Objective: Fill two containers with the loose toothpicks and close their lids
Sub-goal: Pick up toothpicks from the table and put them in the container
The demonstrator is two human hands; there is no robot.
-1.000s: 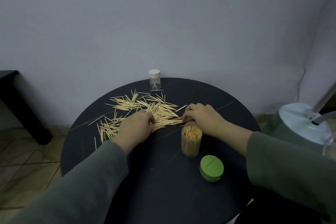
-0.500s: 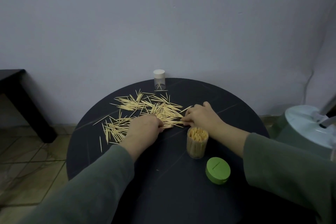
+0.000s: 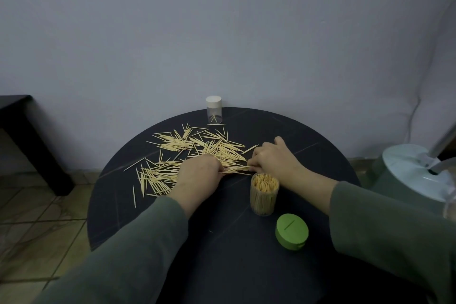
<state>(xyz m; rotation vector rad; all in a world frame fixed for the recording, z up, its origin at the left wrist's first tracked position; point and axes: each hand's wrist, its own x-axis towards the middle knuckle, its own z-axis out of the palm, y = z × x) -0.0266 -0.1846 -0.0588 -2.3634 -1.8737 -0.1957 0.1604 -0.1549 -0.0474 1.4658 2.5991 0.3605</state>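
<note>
Loose pale wooden toothpicks (image 3: 197,155) lie scattered across the far left half of the round black table (image 3: 234,254), some reaching near its left edge. The left hand (image 3: 197,173) and the right hand (image 3: 274,160), both curled, pinch the two ends of a small bundle of them. Just beside the right wrist stands an open clear cylindrical container (image 3: 264,194), packed with upright toothpicks; its green round lid (image 3: 292,232) lies nearer, on bare tabletop. A small clear jar with a white cap (image 3: 214,109) stands at the far rim, by the grey wall (image 3: 222,32). A white fan base (image 3: 417,170) sits right of the table; a dark bench (image 3: 22,131) stands left on tiled floor (image 3: 37,229).
</note>
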